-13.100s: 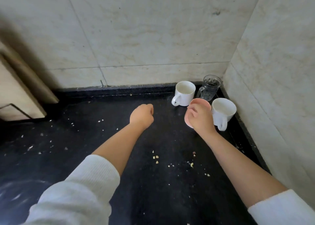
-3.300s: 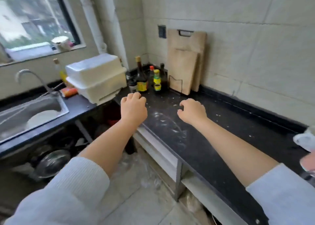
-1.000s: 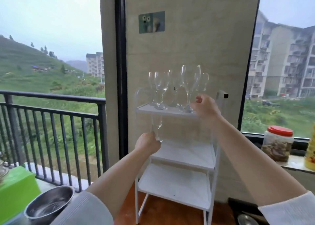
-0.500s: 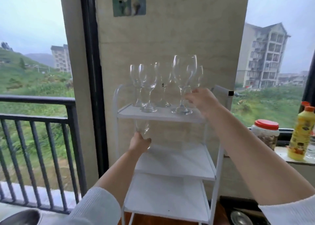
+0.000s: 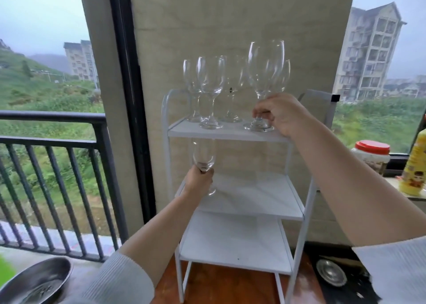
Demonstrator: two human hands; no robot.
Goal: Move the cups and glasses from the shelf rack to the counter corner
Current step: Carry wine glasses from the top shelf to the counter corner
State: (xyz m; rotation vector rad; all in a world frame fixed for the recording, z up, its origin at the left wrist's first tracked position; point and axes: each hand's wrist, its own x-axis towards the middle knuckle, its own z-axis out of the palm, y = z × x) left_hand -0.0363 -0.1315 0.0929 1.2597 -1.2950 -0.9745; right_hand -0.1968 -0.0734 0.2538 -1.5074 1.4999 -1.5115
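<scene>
My left hand [image 5: 200,181] grips a small clear stemmed glass [image 5: 204,156], my right hand [image 5: 280,114] pinches the tall clear wine glass [image 5: 265,73] by its stem (safer than the bowl) on the white metal shelf rack [image 5: 227,132].

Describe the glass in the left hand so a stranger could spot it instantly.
Find the white shelf rack against the beige wall between the windows. Just under its top shelf, at the left front, the left hand grips a small glass by its stem. Unlike the others, it stands alone below the top shelf.
</scene>
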